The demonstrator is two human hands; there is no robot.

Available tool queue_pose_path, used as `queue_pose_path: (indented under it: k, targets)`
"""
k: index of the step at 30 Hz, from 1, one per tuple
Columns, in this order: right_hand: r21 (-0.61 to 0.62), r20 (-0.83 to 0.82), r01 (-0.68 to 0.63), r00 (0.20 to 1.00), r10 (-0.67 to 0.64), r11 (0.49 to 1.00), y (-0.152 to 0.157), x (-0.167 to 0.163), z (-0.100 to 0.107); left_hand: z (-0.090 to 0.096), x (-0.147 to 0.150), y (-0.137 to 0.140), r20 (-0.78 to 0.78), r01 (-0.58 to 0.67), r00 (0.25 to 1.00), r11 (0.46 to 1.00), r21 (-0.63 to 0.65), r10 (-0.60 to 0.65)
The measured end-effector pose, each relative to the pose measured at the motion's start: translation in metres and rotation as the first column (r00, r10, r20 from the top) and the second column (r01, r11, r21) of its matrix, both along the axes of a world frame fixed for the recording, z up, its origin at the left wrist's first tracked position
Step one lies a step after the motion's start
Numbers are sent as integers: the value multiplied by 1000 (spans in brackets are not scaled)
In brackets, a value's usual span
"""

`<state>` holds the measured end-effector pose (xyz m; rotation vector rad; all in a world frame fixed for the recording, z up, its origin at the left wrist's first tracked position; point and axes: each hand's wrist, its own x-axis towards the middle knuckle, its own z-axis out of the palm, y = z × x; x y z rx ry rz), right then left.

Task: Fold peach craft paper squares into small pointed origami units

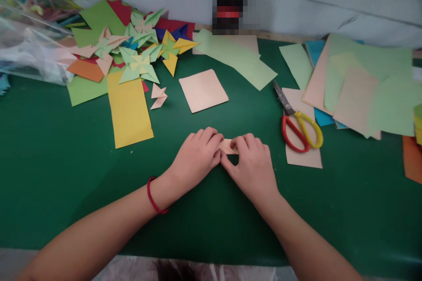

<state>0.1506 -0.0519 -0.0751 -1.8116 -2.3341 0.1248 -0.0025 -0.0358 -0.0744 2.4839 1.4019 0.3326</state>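
A small strip of folded pale pink paper (228, 145) lies between my two hands, just above the green table (211, 210) or on it. My left hand (200, 153), with a red cord bracelet at the wrist, pinches its left end. At its right end the fingers and thumb of my right hand (252, 160) close on the same paper. Fingers cover both ends of the fold. Beyond my hands sits a stack of square pale pink paper (203, 91), and left of it a small folded pink piece (159, 96).
Scissors (293, 118) with red and yellow handles rest on a pink sheet (303, 158) to the right. Loose green and pink sheets (359, 83) spread behind them. Folded paper stars (140, 63) and a yellow sheet (130, 112) lie left, near a clear plastic bag (36, 57).
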Motion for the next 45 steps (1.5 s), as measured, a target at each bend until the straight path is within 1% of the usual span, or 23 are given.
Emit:
queue_pose_path:
  k: [5, 12, 15, 21, 27, 33, 36, 41, 45]
  targets:
    - [-13, 8, 15, 1000, -15, 1000, 0, 0, 1, 0, 0, 0, -5, -5, 1000, 1000, 15, 5]
    - [-42, -65, 15, 998, -17, 999, 0, 0, 0, -1, 4, -1, -29, -21, 999, 999, 45, 23]
    - [-52, -71, 15, 997, -19, 999, 0, 0, -1, -2, 3, -1, -10, -14, 1000, 999, 39, 15]
    - [-56, -99, 4, 995, -10, 998, 0, 2, 0, -1, 0, 1, 23, -4, 1000, 1000, -1, 4]
    - [-83, -84, 7, 996, -14, 996, 1, 1, 1, 2, -2, 0, 28, 9, 1000, 1000, -21, -8]
    - [-108, -87, 18, 996, -28, 994, 1, 1, 1, 4, -7, 0, 56, 26, 998, 995, -101, -21]
    - [-115, -95, 27, 995, -38, 993, 1, 1, 2, 4, -10, 1, 62, 38, 998, 992, -119, -31]
    - [-101, -73, 39, 996, -47, 994, -1, -1, 2, 4, -11, 1, 61, 54, 997, 989, -135, -46]
    - [-72, -21, 50, 998, -52, 996, -3, -4, 1, 4, -11, 1, 46, 50, 998, 992, -119, -45]
